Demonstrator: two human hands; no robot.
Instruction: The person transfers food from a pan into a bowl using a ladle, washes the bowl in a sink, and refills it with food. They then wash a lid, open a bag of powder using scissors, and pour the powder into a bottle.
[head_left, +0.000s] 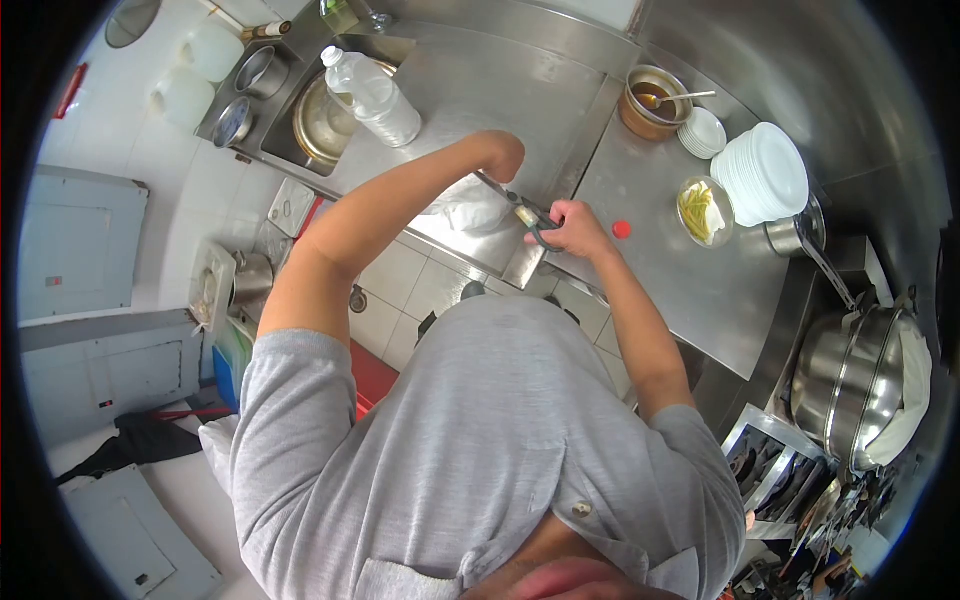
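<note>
My right hand (580, 230) is closed round the dark handles of a pair of scissors (526, 214), whose blades point up and left toward my left hand. My left hand (503, 157) is bent at the wrist just beyond the blades, its fingers hidden from view. Below it, near the counter's front edge, lies a crumpled white, partly see-through plastic bag (470, 207); whether my left fingers touch it cannot be made out. A small red cap (621, 230) sits on the counter right of my right hand.
A clear plastic bottle (375, 100) stands beside the sink (400, 48). On the right counter (660, 290) are a pot of brown liquid (640, 118), small plates (703, 134), stacked white plates (765, 172) and a bowl with green food (700, 208). Metal pots (845, 380) stand far right.
</note>
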